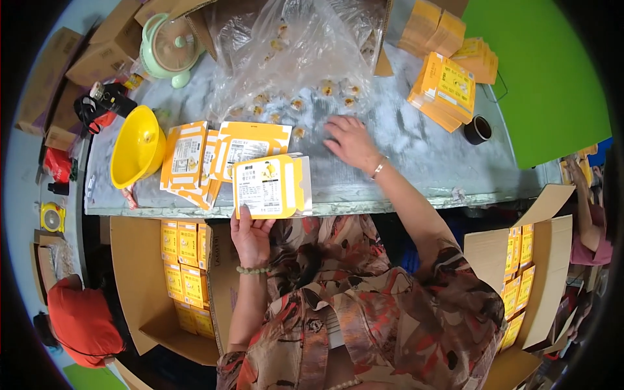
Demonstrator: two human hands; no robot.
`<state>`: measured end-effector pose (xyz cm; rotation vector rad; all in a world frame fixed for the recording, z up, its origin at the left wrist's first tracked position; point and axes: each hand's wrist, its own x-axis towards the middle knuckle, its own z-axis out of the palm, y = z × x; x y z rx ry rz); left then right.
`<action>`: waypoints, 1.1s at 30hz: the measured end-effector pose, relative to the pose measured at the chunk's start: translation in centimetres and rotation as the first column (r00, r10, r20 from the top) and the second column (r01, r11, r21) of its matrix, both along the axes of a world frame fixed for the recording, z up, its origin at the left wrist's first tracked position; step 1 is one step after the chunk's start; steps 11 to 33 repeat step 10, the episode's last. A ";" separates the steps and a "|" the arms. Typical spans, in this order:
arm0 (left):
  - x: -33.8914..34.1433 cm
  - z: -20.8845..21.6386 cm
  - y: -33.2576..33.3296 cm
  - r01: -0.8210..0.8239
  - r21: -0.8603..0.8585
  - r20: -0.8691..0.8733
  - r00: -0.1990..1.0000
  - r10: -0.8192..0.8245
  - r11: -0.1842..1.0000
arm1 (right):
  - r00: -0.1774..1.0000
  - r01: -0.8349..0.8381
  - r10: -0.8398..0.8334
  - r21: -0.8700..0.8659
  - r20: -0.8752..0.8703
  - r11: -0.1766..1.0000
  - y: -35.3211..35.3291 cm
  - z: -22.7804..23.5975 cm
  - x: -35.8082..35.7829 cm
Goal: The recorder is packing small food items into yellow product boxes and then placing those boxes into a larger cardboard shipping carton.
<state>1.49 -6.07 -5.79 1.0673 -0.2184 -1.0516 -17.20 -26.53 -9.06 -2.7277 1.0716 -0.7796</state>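
My left hand [252, 242] grips a flat, unfolded yellow-and-white carton [263, 190] by its near edge, thumb on top, over the table's front edge. More flat cartons [187, 156] lie in an overlapping pile just beyond it and to its left. Palm down on the tabletop, my right hand [352, 143] has its fingers stretched out and holds nothing. Close by its fingertips is a small wrapped piece [298, 132]. Farther back, several similar pieces lie in or under a large clear plastic bag [292, 58] that spills from a cardboard box.
A yellow bowl [138, 148] and a green lidded pot [170, 47] stand at left. Orange carton stacks [443, 90] and a dark cup [478, 130] sit at right. Open cardboard boxes [146, 286] with filled yellow packs flank me. Other people are on both sides.
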 end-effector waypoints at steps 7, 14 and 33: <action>0.0 -0.5 -1.3 0.006 -0.022 0.019 1.000 -0.005 1.000 | 0.987 0.035 -0.055 0.134 0.150 0.990 -5.5 0.3 -2.4; -0.2 -0.5 -1.6 -0.013 -0.004 0.050 0.999 0.013 1.000 | 0.954 0.038 0.001 0.124 -0.299 0.992 -4.9 0.5 -2.1; -0.2 -0.5 -1.6 -0.013 -0.004 0.050 0.999 0.013 1.000 | 0.954 0.038 0.001 0.124 -0.299 0.992 -4.9 0.5 -2.1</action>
